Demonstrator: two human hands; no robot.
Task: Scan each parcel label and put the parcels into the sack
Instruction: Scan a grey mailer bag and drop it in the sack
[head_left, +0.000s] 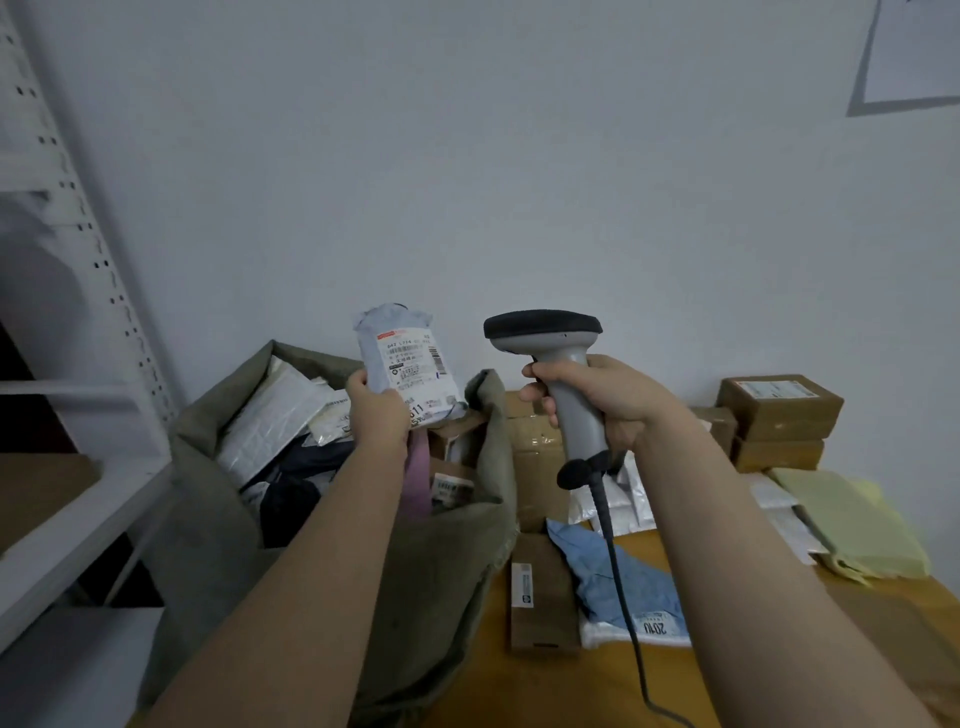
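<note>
My left hand (376, 413) grips a small grey plastic parcel (408, 358) by its lower end and holds it upright above the sack, its white label facing me. My right hand (597, 400) grips the handle of a grey barcode scanner (550, 343) with a black head, held upright just right of the parcel; its cable hangs down over the table. The open olive-green sack (447, 561) stands below, holding several parcels in white, dark and pink wrapping.
On the brown table (727, 686) lie a blue bag parcel (618, 582), a narrow brown box (543, 597), white mailers (623, 499) and a yellow-green envelope (857, 525). Brown boxes (779, 415) are stacked at the back right. A white metal shelf (78, 467) stands at the left.
</note>
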